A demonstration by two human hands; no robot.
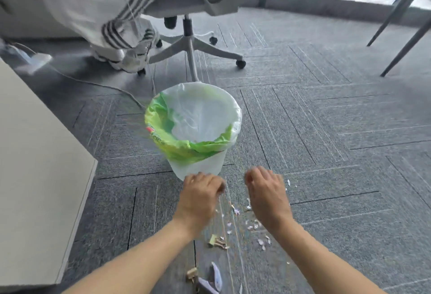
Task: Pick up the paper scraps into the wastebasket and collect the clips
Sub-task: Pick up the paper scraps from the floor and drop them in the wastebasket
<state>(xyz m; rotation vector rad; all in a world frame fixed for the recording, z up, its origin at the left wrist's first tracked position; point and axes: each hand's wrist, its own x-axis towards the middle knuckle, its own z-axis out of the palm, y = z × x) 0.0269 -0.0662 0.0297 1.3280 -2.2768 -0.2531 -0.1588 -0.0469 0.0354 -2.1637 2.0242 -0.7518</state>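
Observation:
A white wastebasket (198, 165) with a clear and green liner stands on the grey carpet straight ahead. My left hand (200, 198) and my right hand (268, 195) hover side by side just in front of its base, backs up and fingers curled under, so the palms are hidden. Small pale paper scraps (254, 225) lie scattered on the carpet between and below the hands. Larger scraps (215, 275) lie near the bottom edge. A cluster of gold binder clips (217, 242) rests between my forearms, and another clip (191, 274) lies lower down.
A white furniture panel (39, 165) stands at the left. Behind the basket is a wheeled office chair (190, 44) draped with a white striped garment (112, 14). A cable (93, 82) and a power strip (35, 60) lie at the far left. Dark table legs (405, 44) slant at the right.

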